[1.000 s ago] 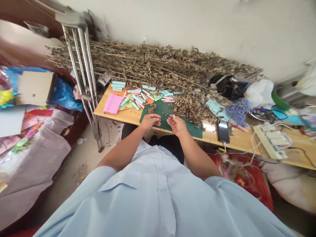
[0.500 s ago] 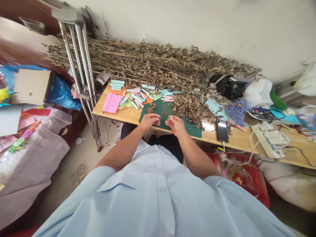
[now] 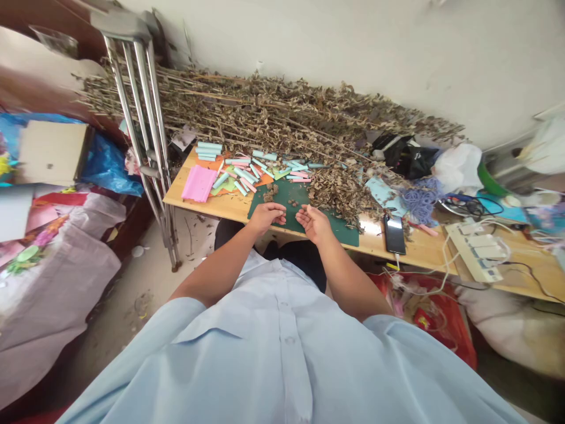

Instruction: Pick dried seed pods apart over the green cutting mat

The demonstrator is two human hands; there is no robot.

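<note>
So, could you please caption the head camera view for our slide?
Left hand, right hand over green cutting mat beside dried stems.

Cutting mat [image 3: 282, 203]: matt dark-green plastic, smooth.
Dried stems [image 3: 265, 106]: rough, brittle plant matter, at 12 o'clock from the mat.
Counter [image 3: 410, 250]: smooth pale wood, shiny where light falls, at 3 o'clock.
Phone [image 3: 394, 234]: glossy glass, at 3 o'clock.
Power strip [image 3: 474, 259]: smooth white plastic, at 3 o'clock.
Pink sheet [image 3: 198, 182]: matt paper, at 9 o'clock.
Crutch [image 3: 136, 118]: polished metal tubes, at 10 o'clock.
Shirt [image 3: 282, 365]: smooth pale-blue cloth, at 6 o'clock.
</note>
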